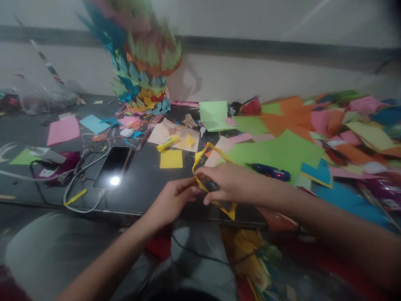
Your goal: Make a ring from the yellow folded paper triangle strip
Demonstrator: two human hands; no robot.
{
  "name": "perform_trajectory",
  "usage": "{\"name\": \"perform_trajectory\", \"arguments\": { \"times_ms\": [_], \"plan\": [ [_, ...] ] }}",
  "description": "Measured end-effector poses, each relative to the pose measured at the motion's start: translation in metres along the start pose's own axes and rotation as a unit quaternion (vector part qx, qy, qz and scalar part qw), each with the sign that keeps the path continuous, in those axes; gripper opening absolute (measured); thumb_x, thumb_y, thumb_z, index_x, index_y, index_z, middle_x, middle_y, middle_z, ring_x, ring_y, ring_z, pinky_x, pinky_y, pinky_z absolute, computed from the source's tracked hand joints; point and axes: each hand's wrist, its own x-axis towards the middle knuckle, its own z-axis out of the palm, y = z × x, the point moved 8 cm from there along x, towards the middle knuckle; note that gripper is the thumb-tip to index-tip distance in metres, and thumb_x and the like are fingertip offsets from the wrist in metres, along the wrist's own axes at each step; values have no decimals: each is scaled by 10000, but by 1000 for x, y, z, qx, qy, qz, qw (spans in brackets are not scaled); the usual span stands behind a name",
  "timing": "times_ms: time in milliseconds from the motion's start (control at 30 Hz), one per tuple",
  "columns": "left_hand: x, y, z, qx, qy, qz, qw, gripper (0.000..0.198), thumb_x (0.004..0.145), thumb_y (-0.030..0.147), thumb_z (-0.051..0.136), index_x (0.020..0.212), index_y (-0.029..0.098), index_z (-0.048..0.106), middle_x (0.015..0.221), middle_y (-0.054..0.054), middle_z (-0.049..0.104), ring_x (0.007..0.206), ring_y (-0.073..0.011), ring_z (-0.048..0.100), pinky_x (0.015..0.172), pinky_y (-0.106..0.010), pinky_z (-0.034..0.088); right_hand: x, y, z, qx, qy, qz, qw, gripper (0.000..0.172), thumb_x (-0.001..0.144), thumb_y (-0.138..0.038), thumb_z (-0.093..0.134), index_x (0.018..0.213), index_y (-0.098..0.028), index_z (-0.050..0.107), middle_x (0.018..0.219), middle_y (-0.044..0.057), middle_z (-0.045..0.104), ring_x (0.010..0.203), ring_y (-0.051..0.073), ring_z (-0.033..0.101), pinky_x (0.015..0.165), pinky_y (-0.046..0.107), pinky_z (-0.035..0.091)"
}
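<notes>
A phone (113,164) lies on the black tabletop (145,173), bright glare near its lower end, a white cable (100,196) looping beside it. A clear plastic bag (36,96) sits far left, before the wall (225,71).

"What did you see behind the desk (144,175)?"
"From my remote screen I saw a pale grey wall (250,71) rising past its far edge, crossed by a darker horizontal band (250,45)."
"And the light?"
"Dim. A soft shadow (191,81) lay on the wall just above the far edge, and a faint pale streak (308,19) slanted higher up, over the desk's right half."
</notes>
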Motion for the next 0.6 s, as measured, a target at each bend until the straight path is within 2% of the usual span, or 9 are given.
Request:
{"name": "perform_trajectory", "arguments": {
  "times_ms": [133,200,333,400,467,533,600],
  "plan": [
    [3,-11,3,-4,15,0,1000,346,862,280,502,1178,174,597,1095,-74,656,991,-191,597,804,-289,476,4,-3,0,-107,34,-31,993,229,798,-206,586,1024,-176,563,812,72,661,784,216,596,700,299,371],
    [3,-13,6,14,9,9,1000,346,873,262,479,1190,174,587,1114,-77,645,993,-189,593,808,-291,471,4,-4,0,-116,53,-34,991,180,821,-155,521,993,-158,574,840,90,663,822,218,590,749,316,366],
    [0,-9,8,85,1,34,996,306,875,246,466,1132,173,616,1070,-70,660,954,-177,602,806,-287,466,2,6,2,-19,70,-5,997,171,831,-173,498,970,-171,597,930,77,671,856,193,594,706,270,382],
    [-3,-5,0,141,28,31,989,277,874,262,468,1065,162,641,979,-67,684,851,-165,618,741,-277,477,1,15,6,38,74,6,996,195,828,-173,490,988,-186,602,976,57,674,845,180,605,690,260,394],
    [-6,8,-13,238,88,62,965,237,867,282,485,985,168,657,917,-57,690,779,-160,611,699,-280,474,0,24,10,78,74,8,994,215,820,-164,486,997,-197,602,989,39,679,837,179,614,698,265,407],
    [-10,33,-24,356,153,145,910,196,857,287,515,949,181,651,941,-56,678,853,-180,597,768,-314,461,-2,28,13,104,73,-8,992,219,806,-148,485,983,-205,601,972,29,681,832,179,615,713,272,419],
    [-11,55,-23,449,164,229,848,193,844,287,547,993,195,628,1039,-64,651,1004,-210,558,882,-364,417,-4,28,14,124,77,-31,989,222,791,-128,483,964,-210,594,951,27,675,828,174,611,723,274,427]
  ]
}}
